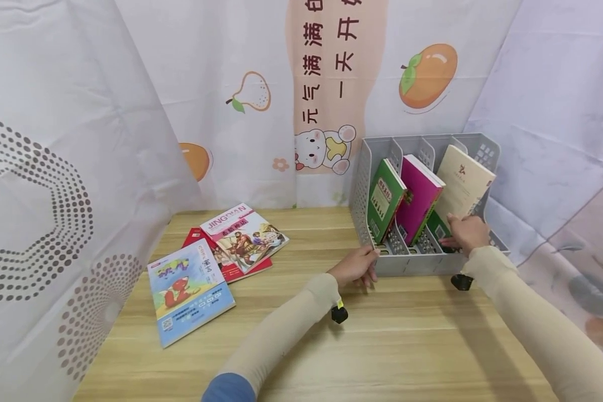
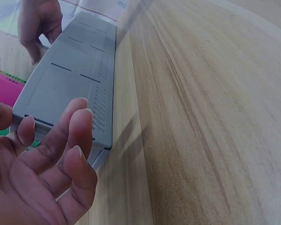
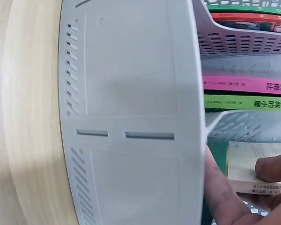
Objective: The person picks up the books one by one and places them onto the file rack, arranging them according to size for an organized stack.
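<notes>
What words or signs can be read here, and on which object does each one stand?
"元气满满": curtain, reading upwards, then cut off
"一天开": same curtain, likewise
"JINGDIAN": white book
"希腊神话": white book, below
"寓言": blue book
"鹿斑比": pink book's spine
"的小屋": lime-green book's spine
Too small or blurred: green book, cream book, other print.

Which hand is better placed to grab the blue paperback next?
Probably the left hand: it's nearer the blue paperback, while the right hand grips the cream book in the gray file organizer.
</notes>
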Motion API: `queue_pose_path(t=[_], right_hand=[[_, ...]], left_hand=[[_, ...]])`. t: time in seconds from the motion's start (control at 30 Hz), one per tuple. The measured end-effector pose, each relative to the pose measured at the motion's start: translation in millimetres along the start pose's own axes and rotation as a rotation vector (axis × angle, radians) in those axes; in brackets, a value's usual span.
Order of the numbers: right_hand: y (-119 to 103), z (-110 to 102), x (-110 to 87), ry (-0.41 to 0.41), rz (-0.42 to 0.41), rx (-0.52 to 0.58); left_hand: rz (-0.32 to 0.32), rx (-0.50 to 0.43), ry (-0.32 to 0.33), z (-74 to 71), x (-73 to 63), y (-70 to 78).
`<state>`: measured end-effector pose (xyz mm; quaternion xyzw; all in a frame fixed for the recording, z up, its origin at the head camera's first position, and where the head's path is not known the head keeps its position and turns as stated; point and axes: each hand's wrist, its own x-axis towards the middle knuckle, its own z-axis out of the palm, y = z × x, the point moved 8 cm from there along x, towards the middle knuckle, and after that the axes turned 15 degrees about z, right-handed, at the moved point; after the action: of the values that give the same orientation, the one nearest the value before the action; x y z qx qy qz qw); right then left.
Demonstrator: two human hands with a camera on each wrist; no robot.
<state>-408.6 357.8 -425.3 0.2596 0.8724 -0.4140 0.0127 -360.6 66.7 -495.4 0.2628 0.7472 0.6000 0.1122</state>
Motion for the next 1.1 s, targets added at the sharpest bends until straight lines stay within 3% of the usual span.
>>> queue_pose_path(t=[0.23, 0.5, 0.67, 0.73, 0.9, 1.1], right_hand=[[-6, 5, 8.0, 0.062, -0.098, -0.155], [-5, 8, 15.5, -0.003, -0.068, -0.076], [-11, 2, 15.5, 0.063, -0.166, -0.246], [-12, 0, 12.5, 0.059, -0.169, -0.262], [-15, -1, -1.6, -0.031, -0.117, -0.154], [-23, -10, -18.5, 0.033, -0.155, -0.236]], left_hand=[[-0.010, 0.005, 0.001, 2.4, -0.3, 1.2], [-0.026, 0.002, -0.002, 2.9, 0.4, 0.5], [-0.031, 0.018, -0.009, 0.8, 1.4, -0.1], [-0.031, 0.025, -0.014, 0.1, 0.9, 0.1], [-0.015, 0.031, -0.033, -4.0, 1.4, 0.8], [0.056, 0.096, -0.065, -21.6, 3.5, -2.1]])
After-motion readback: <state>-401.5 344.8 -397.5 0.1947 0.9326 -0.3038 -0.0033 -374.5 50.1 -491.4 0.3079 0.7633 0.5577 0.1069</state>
